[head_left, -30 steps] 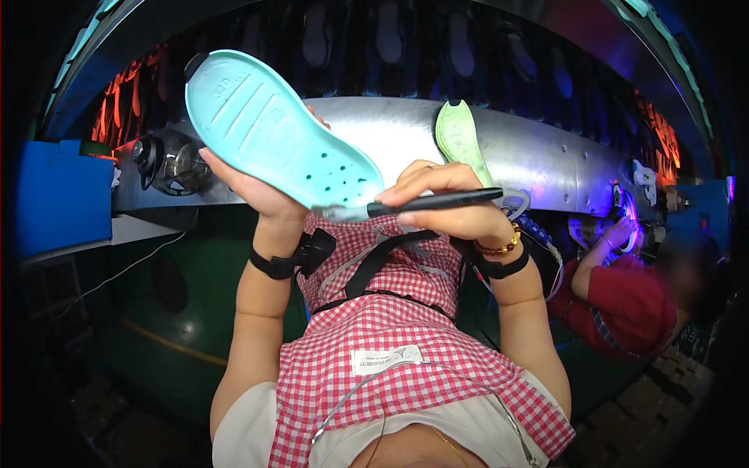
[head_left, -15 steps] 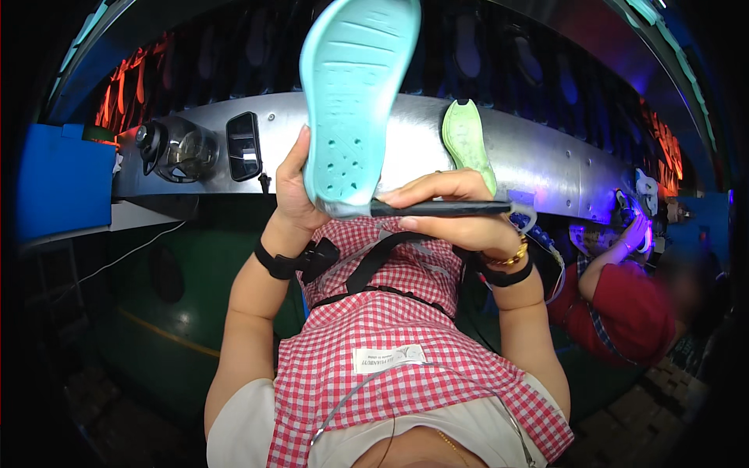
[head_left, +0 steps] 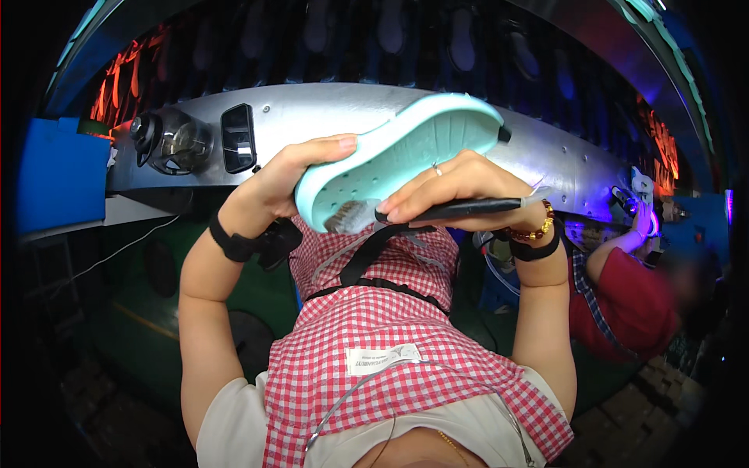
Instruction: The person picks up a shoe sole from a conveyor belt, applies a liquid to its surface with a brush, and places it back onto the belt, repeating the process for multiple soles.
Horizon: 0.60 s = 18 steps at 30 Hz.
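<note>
My left hand (head_left: pixel 292 171) is closed on the rim of a pale turquoise shoe sole (head_left: pixel 413 148), thumb on the upper edge. The sole is tilted, its hollow face with small holes and ridges partly turned toward me, and its far end points right. My right hand (head_left: pixel 468 187) is wrapped round a brush (head_left: pixel 476 207) with a black handle and a clear tube at its right end. Its pale brown bristles (head_left: pixel 347 218) lie at the inner rim of the sole's near end, by the small holes.
A metal ledge (head_left: pixel 312 109) runs behind the sole, holding a clear jug with a dark lid (head_left: pixel 175 144) and a black divided tray (head_left: pixel 238 139). Dark sole shapes (head_left: pixel 390 31) line the area beyond. At the right, a person in red (head_left: pixel 632 296) reaches toward purple-lit items. A blue box (head_left: pixel 66 175) stands left.
The turquoise sole has swung from upright to slanting right, showing its hollow side more obliquely. The bristles now show at its near end. A light green sole on the ledge is no longer visible.
</note>
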Tool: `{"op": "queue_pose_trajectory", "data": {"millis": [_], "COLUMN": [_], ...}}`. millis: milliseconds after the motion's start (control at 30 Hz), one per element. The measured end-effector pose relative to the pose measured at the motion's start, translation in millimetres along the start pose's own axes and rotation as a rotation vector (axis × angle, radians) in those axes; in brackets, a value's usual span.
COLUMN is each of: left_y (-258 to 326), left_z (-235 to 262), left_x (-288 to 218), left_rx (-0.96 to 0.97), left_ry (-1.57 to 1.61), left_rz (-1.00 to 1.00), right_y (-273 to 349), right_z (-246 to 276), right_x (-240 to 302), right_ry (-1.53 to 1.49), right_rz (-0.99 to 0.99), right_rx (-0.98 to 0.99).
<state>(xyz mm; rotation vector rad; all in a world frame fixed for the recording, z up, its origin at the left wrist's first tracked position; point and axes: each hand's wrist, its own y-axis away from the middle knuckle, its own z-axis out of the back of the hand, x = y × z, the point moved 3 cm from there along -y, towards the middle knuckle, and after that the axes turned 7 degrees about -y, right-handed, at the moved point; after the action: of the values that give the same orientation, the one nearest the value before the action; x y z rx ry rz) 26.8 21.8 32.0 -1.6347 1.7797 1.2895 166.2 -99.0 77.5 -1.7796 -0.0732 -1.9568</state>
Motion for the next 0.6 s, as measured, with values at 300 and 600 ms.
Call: {"op": "queue_pose_trajectory", "data": {"millis": [300, 600], "left_y": [19, 39], "left_z": [19, 40], "left_x": [0, -5], "left_rx": [-0.087, -0.061], "left_ry": [0.004, -0.051], "left_rz": [0.030, -0.175], "right_y": [15, 33], "right_z": [7, 8], "right_x": [-6, -14], "right_ry": [0.034, 0.174], "right_rz": [-0.001, 0.052], "right_rx": [-0.045, -0.262]}}
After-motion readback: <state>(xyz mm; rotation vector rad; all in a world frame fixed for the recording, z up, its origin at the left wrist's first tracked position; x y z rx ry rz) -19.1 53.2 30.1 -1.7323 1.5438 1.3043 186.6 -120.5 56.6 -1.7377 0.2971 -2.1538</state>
